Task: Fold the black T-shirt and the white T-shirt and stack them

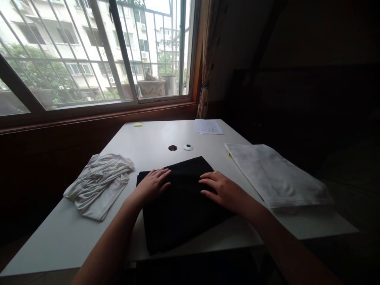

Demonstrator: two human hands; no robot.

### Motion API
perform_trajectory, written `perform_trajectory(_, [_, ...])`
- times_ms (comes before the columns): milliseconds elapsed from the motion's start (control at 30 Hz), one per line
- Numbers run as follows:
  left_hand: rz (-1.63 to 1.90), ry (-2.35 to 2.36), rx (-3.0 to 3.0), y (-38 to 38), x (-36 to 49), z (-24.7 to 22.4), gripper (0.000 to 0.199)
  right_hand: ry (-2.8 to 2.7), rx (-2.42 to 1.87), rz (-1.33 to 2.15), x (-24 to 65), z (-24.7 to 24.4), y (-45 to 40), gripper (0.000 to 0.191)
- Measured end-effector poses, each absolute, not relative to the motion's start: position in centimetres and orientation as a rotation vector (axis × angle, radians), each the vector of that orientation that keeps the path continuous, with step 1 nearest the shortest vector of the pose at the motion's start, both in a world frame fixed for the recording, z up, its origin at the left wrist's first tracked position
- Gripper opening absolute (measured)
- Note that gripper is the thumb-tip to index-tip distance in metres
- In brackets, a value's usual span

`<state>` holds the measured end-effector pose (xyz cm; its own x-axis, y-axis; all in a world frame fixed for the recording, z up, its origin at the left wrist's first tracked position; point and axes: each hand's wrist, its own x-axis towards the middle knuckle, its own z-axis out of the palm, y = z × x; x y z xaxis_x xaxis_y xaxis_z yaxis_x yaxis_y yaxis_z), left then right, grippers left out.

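At the near side of a white, smooth-topped worktop (59, 241), directly in front of the person, lies a black piece of cloth (184, 209) folded into a flat, roughly four-sided shape and set askew. The left hand (152, 184) rests on its far left part and the right hand (222, 190) on its right side. The hands are well apart from each other, palms down with fingers extended, and neither is clamped on anything.

The cloth's near corner lies close to the worktop's front edge, so a pull toward the body could carry it over. Uneven pressure from the two palms could skew the layers or raise creases, and the dim light on black fabric would make these hard to notice.

Left of it sits a crumpled white cloth (101, 184); to the right, a flat, pale rectangular piece (279, 176), whether cloth or bag I cannot tell. A wide sweep of either forearm might drag one of them along. Beyond the black cloth are a round dark hole (172, 148) and, just beside it, a small white disc (188, 147), which a pushed fold could nudge. Farther off lie white printed papers (209, 126) and a small yellow slip (138, 124).
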<state>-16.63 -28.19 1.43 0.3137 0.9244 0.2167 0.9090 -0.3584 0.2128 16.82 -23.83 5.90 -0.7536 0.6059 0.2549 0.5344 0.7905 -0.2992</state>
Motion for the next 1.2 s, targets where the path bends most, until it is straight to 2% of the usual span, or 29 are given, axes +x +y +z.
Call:
perform_trajectory(100, [0.326, 1.785, 2.456, -28.0, -17.0, 0.8, 0.064, -2.759, -0.899, 0.407, 19.3, 3.6, -23.8, 0.057])
perform_trajectory(167, [0.273, 1.8, 2.438, -27.8, -17.4, 0.5, 0.066, -2.83, -0.876, 0.441, 20.4, 2.2, -24.6, 0.065])
perform_trajectory(567, [0.128, 1.899, 2.409, -27.1, -17.8, -0.2, 0.066, -2.901, -0.648, 0.406, 22.7, 1.7, -27.8, 0.066])
perform_trajectory(733, [0.256, 1.909, 2.422, -27.3, -18.2, -0.2, 0.065, -2.858, -0.604, 0.333, 23.0, 1.4, -28.2, 0.06])
perform_trajectory(833, [0.384, 1.835, 2.482, -28.2, -17.9, 1.1, 0.058, -2.834, -0.607, 0.285, 23.1, 1.1, -28.3, 0.059])
perform_trajectory(1000, [0.442, 1.561, 2.581, -33.0, -13.8, 5.9, 0.025, -2.779, -0.595, 0.266, 23.1, 0.7, -28.3, 0.058])
perform_trajectory(1067, [0.391, 1.434, 2.557, -35.8, -11.7, 7.2, 0.025, -2.763, -0.588, 0.263, 23.1, 0.6, -28.3, 0.058])
perform_trajectory(1200, [0.273, 1.46, 2.472, -41.0, -9.8, 7.1, 0.04, -2.727, -0.552, 0.247, 23.4, 0.2, -28.2, 0.054])
